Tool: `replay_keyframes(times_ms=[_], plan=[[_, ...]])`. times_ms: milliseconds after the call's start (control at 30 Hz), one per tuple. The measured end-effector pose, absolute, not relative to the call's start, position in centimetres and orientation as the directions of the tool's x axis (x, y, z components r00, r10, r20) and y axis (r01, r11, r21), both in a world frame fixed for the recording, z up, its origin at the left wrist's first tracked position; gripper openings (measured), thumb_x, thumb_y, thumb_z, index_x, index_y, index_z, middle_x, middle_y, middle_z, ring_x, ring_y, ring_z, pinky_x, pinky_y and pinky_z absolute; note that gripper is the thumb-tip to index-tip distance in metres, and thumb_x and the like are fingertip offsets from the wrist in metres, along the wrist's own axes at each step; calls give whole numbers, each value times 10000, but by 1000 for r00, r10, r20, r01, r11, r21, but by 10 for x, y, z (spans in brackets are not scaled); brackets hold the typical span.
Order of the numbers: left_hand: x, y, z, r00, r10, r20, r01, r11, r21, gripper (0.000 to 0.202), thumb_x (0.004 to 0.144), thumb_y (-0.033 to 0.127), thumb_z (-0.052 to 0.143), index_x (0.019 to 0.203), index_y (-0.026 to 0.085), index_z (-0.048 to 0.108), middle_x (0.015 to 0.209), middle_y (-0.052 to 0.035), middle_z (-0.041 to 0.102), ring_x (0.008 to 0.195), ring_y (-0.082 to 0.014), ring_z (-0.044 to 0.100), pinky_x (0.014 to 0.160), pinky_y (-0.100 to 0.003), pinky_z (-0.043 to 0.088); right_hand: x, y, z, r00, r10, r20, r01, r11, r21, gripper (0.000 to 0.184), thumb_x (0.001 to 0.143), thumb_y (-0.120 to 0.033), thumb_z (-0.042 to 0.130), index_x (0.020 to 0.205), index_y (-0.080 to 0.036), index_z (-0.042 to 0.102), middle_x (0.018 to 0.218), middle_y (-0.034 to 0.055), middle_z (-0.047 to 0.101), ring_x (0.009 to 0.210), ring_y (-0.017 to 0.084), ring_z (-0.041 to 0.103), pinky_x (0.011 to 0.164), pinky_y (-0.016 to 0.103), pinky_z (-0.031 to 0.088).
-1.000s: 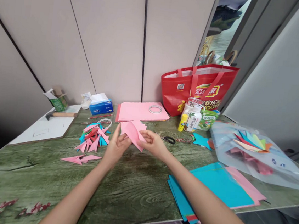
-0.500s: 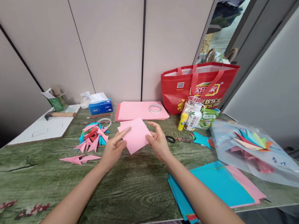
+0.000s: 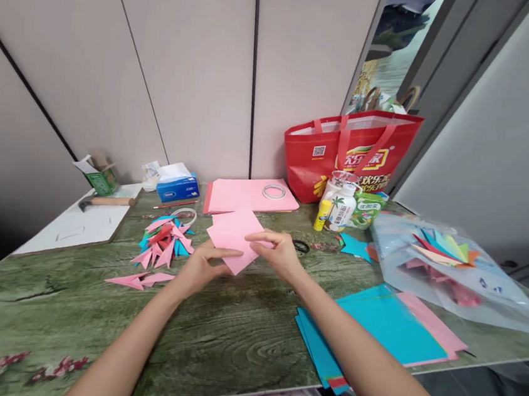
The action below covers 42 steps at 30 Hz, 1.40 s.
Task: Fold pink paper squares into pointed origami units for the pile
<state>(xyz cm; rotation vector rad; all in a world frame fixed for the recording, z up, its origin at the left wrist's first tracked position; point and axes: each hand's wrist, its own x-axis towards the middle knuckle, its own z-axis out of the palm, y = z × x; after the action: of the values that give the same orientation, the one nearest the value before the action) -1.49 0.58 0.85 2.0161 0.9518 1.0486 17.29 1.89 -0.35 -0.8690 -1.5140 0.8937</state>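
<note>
A pink square of paper (image 3: pixel 235 231) is held just above the green wood-grain table (image 3: pixel 231 339), between both hands. My left hand (image 3: pixel 203 266) grips its near left edge, thumb on top. My right hand (image 3: pixel 277 253) pinches its right edge, fingers curled over the sheet. Left of the hands lies a heap of folded pink, teal and red paper points (image 3: pixel 165 241), and two joined pink points (image 3: pixel 140 280) lie nearer the table's front.
A pink paper stack (image 3: pixel 241 194) with a tape ring (image 3: pixel 274 191) lies behind. Scissors (image 3: pixel 301 246), glue stick (image 3: pixel 323 215), bottle (image 3: pixel 341 210), red bag (image 3: pixel 349 153), tissue box (image 3: pixel 178 187), hammer (image 3: pixel 103 201). Teal and pink sheets (image 3: pixel 383 330) and a plastic bag of paper (image 3: pixel 450 268) lie right.
The folded pink sheet has been opened out flat into a square. Both hands then shifted their grip, the left to its near edge and the right curling over its right edge.
</note>
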Motion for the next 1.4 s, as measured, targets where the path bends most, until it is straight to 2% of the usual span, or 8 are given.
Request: replay_keyframes(times_ms=[167,300,533,767,900,1100,1200,1400], plan=[[-14,5,14,302,883,359,293,-444,847,109,611,219,677,710,227,722,809,-55,692,790,-214,607,743,-324,471,172,17,-4,-116,901,418,60,426,-903,143,673,-175,578,753,-197,694,800,40,679,775,192,606,743,328,440],[-9,3,12,80,949,305,196,-315,929,133,585,243,697,706,193,714,686,-39,690,602,-167,604,583,-263,487,171,15,-1,-179,889,421,80,440,-894,185,665,-201,607,839,-195,670,902,40,663,855,191,592,801,328,419],[-2,-1,3,-48,949,311,50,-309,950,592,562,245,714,1126,172,547,894,-29,658,735,-149,612,667,-240,490,159,7,-2,-131,873,470,183,487,-854,411,519,-320,734,870,-183,570,903,35,620,871,206,553,788,308,390],[3,-4,13,54,965,258,-224,-240,945,1053,524,176,745,1347,226,89,928,-89,676,802,-193,642,718,-303,499,157,6,-8,-36,864,502,255,494,-831,428,548,-312,715,879,-191,473,907,27,552,840,195,513,726,283,379],[2,-1,10,73,986,152,-226,-132,965,863,549,201,733,1291,171,293,939,-111,678,787,-204,649,708,-298,503,156,5,-9,-7,874,485,215,475,-853,570,543,-278,723,1014,-198,412,1010,56,522,876,202,504,730,293,395],[0,0,3,68,995,73,-245,-54,968,459,555,222,732,976,93,602,881,-119,695,765,-219,650,694,-318,513,153,2,-6,-21,888,460,67,460,-885,846,575,-264,705,1272,-202,229,1222,122,421,928,206,516,786,320,424],[1,-1,3,53,997,50,-267,-34,963,406,538,226,743,905,93,630,857,-114,700,756,-223,652,699,-338,519,153,4,-7,-25,875,484,66,485,-872,822,579,-273,702,1267,-205,259,1283,112,366,999,214,492,834,325,413],[1,-1,3,34,999,37,-297,-25,955,392,515,225,757,868,94,646,832,-112,704,741,-229,654,718,-377,520,155,8,-11,-7,863,504,186,497,-848,685,544,-276,717,1149,-173,413,1152,91,490,1019,230,474,877,340,368]])
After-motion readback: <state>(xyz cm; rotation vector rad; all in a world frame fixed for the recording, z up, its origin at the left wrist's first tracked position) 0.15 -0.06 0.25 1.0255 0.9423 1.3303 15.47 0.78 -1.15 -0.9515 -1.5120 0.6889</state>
